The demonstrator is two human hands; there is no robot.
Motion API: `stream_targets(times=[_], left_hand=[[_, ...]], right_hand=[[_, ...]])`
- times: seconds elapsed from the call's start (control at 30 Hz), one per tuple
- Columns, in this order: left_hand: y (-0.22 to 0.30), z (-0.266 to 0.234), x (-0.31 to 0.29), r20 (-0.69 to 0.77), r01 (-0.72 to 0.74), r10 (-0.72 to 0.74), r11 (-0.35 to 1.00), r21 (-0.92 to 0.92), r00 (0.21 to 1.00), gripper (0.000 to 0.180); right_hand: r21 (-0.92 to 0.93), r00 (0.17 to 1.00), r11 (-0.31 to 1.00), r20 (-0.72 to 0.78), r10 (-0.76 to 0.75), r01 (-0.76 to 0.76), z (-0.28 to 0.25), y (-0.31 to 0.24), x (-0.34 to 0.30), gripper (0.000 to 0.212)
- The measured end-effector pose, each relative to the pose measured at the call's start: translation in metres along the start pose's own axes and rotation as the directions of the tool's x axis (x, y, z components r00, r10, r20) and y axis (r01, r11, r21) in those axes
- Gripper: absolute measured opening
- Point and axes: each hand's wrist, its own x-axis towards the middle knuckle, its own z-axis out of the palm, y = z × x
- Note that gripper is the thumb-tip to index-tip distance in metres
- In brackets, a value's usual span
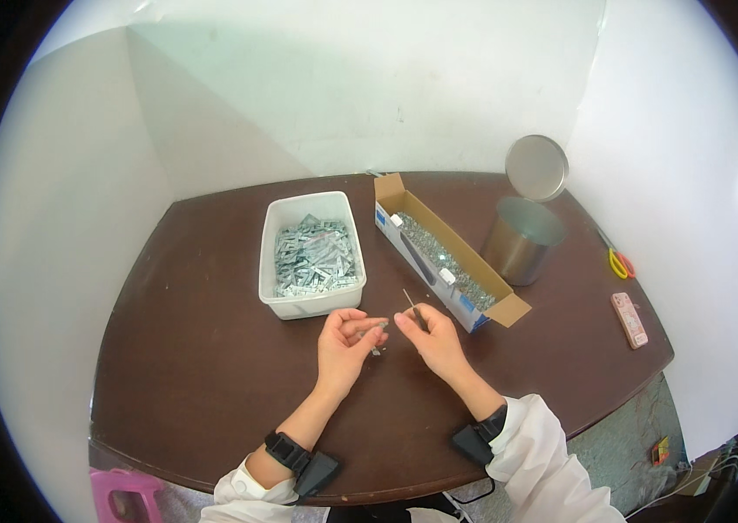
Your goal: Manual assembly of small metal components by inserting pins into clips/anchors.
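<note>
My left hand (345, 350) is closed, its fingertips pinching a small silvery metal piece (375, 351) above the table. Close by on the right, my right hand (435, 340) grips a thin tool (412, 302) with a slim shaft and a dark lower part; its exact kind is too small to make out. The two hands are near each other but apart. Beyond my left hand stands a white plastic tub (269, 261) holding many flat metal pieces (312, 253). Past my right hand lies a long open cardboard box (439, 228) filled with small metal parts (440, 255).
A tall metal can (517, 253) stands right of the box, with a round metal lid (536, 167) upright behind it. Scissors (620, 264) and a phone in a pink case (629, 321) lie along the right edge of the brown table (186, 349). White panels surround the table.
</note>
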Motion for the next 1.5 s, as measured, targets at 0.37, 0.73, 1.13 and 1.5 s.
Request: stream_targets(times=[0.37,0.73,1.13,1.5], left_hand=[[0.002,0.004,-0.005,0.063,0.031,-0.034,0.998,0.055,0.997,0.022],[-0.002,0.003,-0.004,0.126,0.099,-0.097,0.995,-0.009,0.987,0.022],[-0.007,0.009,-0.002,0.268,0.172,-0.191,0.981,0.094,0.944,0.024],[-0.006,0.0,-0.004,0.246,0.126,-0.173,0.972,0.196,0.954,0.014]], right_hand=[[-0.031,0.997,0.998,0.056,-0.058,0.06,0.001,0.004,-0.003,0.023],[-0.371,0.962,0.902,-0.071,-0.265,0.221,-0.016,-0.026,-0.008,0.021],[-0.891,0.694,0.453,-0.344,-0.632,-0.029,-0.179,-0.101,0.099,0.022],[-0.815,0.956,0.556,-0.01,-0.292,0.161,-0.097,-0.041,0.084,0.021]])
